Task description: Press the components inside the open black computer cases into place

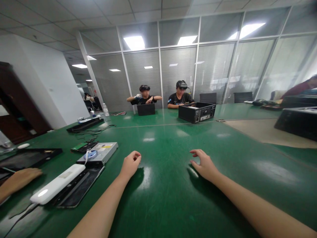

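Green tabletop (pixel 163 205) under a pale ceiling (pixel 146 6) gridded with dark lines.
The tabletop is deep, even green with whitish reflections; a tan sheet (pixel 244 129) interrupts it at right. At left, the optical drive (pixel 106 153) is silver-grey with a yellow label (pixel 107 146); the ring (pixel 90 154) upon it is blue, the power strip (pixel 59 183) white, the panel (pixel 80 193) beneath black, and the nearby circuit board (pixel 79 147) green. The computer case (pixel 187 114) is black with a silver-grey rear section (pixel 206 114). Behind, white frames (pixel 160 66) divide grey blinds (pixel 141 69), finely striped horizontally. One black T-shirt (pixel 182 99) bears a pale-blue print; the cabinet (pixel 22 99) is dark reddish brown beside a white wall (pixel 49 79).
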`<act>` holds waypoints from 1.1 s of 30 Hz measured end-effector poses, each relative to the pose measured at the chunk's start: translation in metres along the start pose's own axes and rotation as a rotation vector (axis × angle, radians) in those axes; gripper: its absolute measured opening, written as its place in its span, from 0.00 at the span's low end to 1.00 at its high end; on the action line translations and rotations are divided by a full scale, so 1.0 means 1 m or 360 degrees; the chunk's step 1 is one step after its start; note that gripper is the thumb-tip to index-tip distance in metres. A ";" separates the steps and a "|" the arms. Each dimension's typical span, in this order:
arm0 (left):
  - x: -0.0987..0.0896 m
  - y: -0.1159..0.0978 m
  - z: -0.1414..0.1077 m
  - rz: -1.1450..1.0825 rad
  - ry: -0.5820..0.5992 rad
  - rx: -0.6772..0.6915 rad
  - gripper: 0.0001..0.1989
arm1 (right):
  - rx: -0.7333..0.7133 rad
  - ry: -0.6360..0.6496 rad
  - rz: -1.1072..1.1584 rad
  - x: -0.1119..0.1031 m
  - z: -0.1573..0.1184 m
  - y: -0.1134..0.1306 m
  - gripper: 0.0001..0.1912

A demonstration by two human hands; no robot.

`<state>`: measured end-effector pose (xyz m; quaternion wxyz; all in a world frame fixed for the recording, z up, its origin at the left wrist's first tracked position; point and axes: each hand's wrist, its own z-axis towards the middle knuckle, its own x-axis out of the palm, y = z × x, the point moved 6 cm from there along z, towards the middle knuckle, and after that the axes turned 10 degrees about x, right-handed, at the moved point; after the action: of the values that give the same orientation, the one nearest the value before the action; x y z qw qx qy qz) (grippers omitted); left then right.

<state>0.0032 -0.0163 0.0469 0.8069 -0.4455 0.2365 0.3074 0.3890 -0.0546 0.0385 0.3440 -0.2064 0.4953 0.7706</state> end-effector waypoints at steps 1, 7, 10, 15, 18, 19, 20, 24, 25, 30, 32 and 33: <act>-0.001 0.000 0.000 -0.0008 -0.0012 -0.0003 0.11 | 0.0000 0.0005 0.0000 0.000 0.000 0.000 0.18; -0.001 0.004 0.001 -0.0031 -0.0052 -0.0004 0.11 | 0.0012 0.0016 -0.0007 0.000 0.001 -0.001 0.19; -0.001 0.006 0.001 -0.0015 -0.0072 0.0004 0.11 | 0.0019 0.0024 -0.0016 0.000 0.000 0.000 0.19; -0.002 0.006 0.002 0.0025 -0.0126 0.0022 0.10 | 0.0021 0.0023 -0.0031 0.000 0.000 -0.001 0.19; -0.004 0.005 0.003 0.0027 -0.0204 0.0042 0.10 | 0.0009 0.0020 -0.0049 0.000 0.000 0.000 0.20; -0.006 0.005 0.004 0.0021 -0.0239 0.0048 0.11 | 0.0003 0.0016 -0.0060 0.000 0.000 0.001 0.20; -0.007 0.004 0.004 0.0017 -0.0273 0.0053 0.12 | -0.0005 0.0010 -0.0075 -0.001 -0.001 0.002 0.20; -0.012 0.007 0.005 0.0045 -0.0393 0.0058 0.16 | -0.0035 -0.0018 -0.0171 0.001 0.000 0.005 0.21; -0.013 0.009 0.006 0.0044 -0.0419 0.0056 0.16 | -0.0033 -0.0016 -0.0198 0.002 0.000 0.005 0.21; -0.023 0.025 0.008 0.0000 -0.0610 -0.0034 0.17 | -0.0154 -0.0081 -0.0336 -0.002 -0.007 0.021 0.24; -0.026 0.035 0.008 -0.0076 -0.0689 -0.0128 0.17 | -0.0313 -0.0131 -0.0377 -0.012 -0.014 0.049 0.26; -0.027 0.040 0.008 -0.0132 -0.0715 -0.0181 0.18 | -0.0408 -0.0134 -0.0385 -0.017 -0.016 0.068 0.28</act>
<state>-0.0436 -0.0005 0.0458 0.8248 -0.4200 0.0148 0.3783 0.3501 -0.0933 0.0846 0.4255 -0.2740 0.3498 0.7884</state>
